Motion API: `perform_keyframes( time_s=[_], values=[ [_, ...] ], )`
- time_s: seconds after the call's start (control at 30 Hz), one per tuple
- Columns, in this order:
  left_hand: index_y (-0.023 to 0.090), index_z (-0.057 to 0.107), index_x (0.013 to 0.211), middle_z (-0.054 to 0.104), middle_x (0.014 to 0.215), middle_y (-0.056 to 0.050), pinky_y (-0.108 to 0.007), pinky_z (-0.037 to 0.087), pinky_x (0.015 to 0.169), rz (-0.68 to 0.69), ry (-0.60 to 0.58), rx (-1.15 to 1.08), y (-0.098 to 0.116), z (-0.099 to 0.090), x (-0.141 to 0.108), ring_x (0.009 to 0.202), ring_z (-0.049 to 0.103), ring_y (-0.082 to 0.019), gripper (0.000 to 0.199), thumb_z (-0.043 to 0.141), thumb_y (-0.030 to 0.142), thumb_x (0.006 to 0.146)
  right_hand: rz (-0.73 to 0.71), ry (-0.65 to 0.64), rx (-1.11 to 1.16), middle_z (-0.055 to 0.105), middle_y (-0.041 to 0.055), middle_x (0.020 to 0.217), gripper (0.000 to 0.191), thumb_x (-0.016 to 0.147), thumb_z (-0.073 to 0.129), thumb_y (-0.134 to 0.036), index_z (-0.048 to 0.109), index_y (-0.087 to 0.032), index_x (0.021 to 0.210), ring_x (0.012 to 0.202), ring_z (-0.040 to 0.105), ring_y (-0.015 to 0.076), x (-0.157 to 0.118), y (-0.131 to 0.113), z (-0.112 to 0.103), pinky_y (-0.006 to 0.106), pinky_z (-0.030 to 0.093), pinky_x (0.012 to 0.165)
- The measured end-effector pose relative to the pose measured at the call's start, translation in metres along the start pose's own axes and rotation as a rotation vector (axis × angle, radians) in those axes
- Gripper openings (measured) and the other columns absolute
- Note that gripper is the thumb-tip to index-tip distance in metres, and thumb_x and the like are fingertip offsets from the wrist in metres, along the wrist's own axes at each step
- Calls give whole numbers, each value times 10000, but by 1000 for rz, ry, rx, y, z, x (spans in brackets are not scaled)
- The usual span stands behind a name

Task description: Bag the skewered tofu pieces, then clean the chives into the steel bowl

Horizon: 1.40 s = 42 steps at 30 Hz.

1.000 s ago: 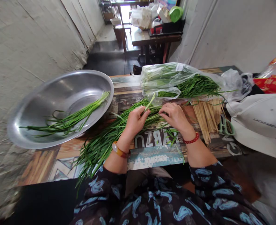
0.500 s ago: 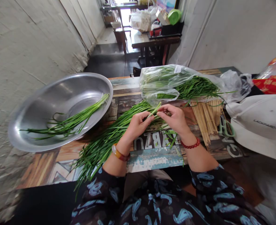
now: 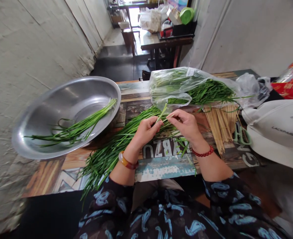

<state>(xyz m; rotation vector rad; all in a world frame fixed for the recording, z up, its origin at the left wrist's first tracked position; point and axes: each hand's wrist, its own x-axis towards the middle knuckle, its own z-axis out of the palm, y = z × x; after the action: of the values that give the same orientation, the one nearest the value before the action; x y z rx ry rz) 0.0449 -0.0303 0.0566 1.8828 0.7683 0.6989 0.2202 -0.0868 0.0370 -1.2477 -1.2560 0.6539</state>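
Note:
My left hand (image 3: pixel 147 132) is closed around the pale stem ends of a few garlic chives (image 3: pixel 162 112), which point up and away from me. Beside it, my right hand (image 3: pixel 186 124) pinches a thin pale strip (image 3: pixel 170 116) between thumb and fingertips. Under and left of my left forearm lies a loose heap of garlic chives (image 3: pixel 111 149), leaves trailing over the table's near edge. Small green scraps (image 3: pixel 182 146) are scattered below my right hand. A bunch of chives (image 3: pixel 86 125) rests inside the wide metal basin (image 3: pixel 32 149) on the left.
A clear plastic bag (image 3: pixel 170 87) of more chives lies along the table's far side. Bamboo skewers (image 3: pixel 218 127), green-handled scissors (image 3: pixel 246 137) and a white cap (image 3: pixel 275 129) are at right. Walls flank both sides; another loaded table (image 3: pixel 151 42) stands beyond.
My right hand has drawn slightly back from the stems, a pale strip now showing at its fingertips. The stems in my left hand have tilted more upright. The view has shifted slightly.

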Motion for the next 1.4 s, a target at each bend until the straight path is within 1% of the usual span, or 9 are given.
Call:
perform_keyframes(
  time_s=[0.1,0.23,0.43,0.57,0.73,0.87,1.07,1.27,1.4],
  values=[
    [174,537,683,440,621,27,-248,317,563,46,19,52,-1,-1,1,600,390,-111,333,523,395,932,57,152,147,663,-6,770,150,810,703,-375,704,-226,796,702,565,134,4,7,-2,268,447,679],
    [199,524,741,414,617,33,-254,319,556,25,222,2,-8,-6,2,592,385,-120,316,501,438,946,71,298,207,617,-22,732,176,854,644,-401,663,-229,823,659,537,121,9,14,-14,251,429,641],
    [217,542,802,400,591,39,-252,311,522,9,520,-44,-13,-18,3,574,407,-124,265,586,454,910,-129,-107,-411,672,35,796,229,923,575,-313,682,-204,753,802,607,190,7,12,-29,321,423,775],
    [203,594,835,374,549,51,-242,270,471,16,518,-177,-12,-18,2,503,362,-105,294,573,484,919,-179,-272,-684,698,53,916,70,864,657,-212,727,-214,863,899,595,225,5,13,-32,355,405,844],
    [188,621,785,408,555,44,-229,293,491,7,478,-171,-12,-15,3,533,391,-104,274,625,443,885,-176,-279,-882,691,70,1005,81,835,690,-196,735,-229,895,982,559,263,4,14,-31,390,387,845],
    [178,633,761,446,580,39,-230,318,534,2,432,-110,-13,-13,4,568,411,-107,239,625,392,868,-157,-243,-593,690,47,902,59,856,665,-216,707,-204,816,875,592,210,5,14,-32,351,423,801],
    [149,686,800,640,757,-16,-248,420,686,-40,261,-52,-12,-10,3,743,560,-149,221,627,358,839,103,-61,57,673,6,762,188,795,736,-376,716,-199,854,664,571,139,4,16,-24,270,444,620],
    [157,753,868,725,851,-30,-275,458,761,-50,60,-30,-9,-9,0,815,627,-184,227,671,359,806,113,64,191,724,18,842,165,774,754,-354,754,-214,860,750,626,147,3,13,-14,283,497,722],
    [153,738,782,698,766,-9,-268,451,734,-48,96,-36,-7,-8,-1,753,610,-163,171,703,320,769,62,156,199,728,15,866,176,818,720,-381,761,-239,913,788,641,147,4,13,-15,285,508,757]
  ],
)
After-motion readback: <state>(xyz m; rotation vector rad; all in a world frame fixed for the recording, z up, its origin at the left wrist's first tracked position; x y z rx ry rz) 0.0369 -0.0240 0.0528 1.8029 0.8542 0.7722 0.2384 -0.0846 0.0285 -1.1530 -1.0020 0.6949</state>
